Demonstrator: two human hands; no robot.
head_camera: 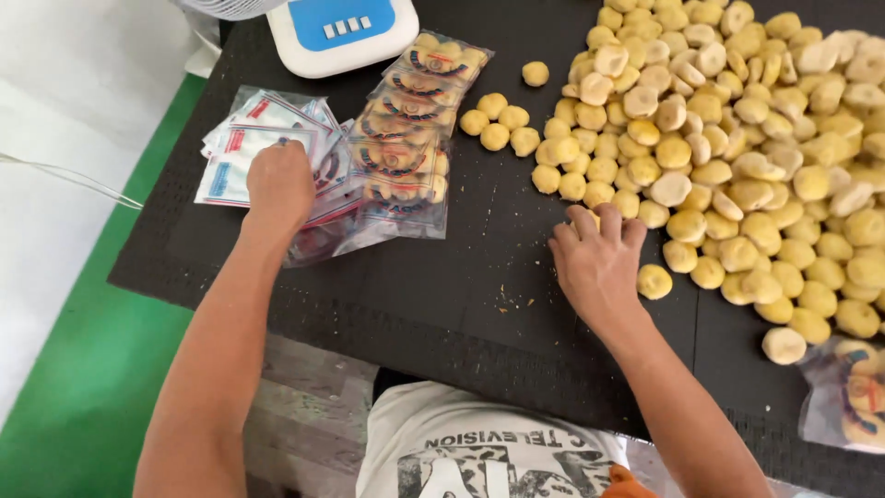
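Note:
My left hand (279, 183) rests with curled fingers on a fanned stack of empty clear bags (241, 138) with red and blue print, at the left of the black table mat (442, 295). My right hand (597, 260) is curled at the near edge of a big heap of round yellow pastries (737, 138); its fingers cover a pastry or two, and whether it grips them is hidden. A row of filled bags of pastries (406, 129) lies between the hands. One loose pastry (654, 281) sits just right of my right hand.
A white and blue scale (336, 32) stands at the far edge of the mat. Another filled bag (843, 392) lies at the right near edge. Green floor and white sheet lie left of the table. Crumbs dot the mat.

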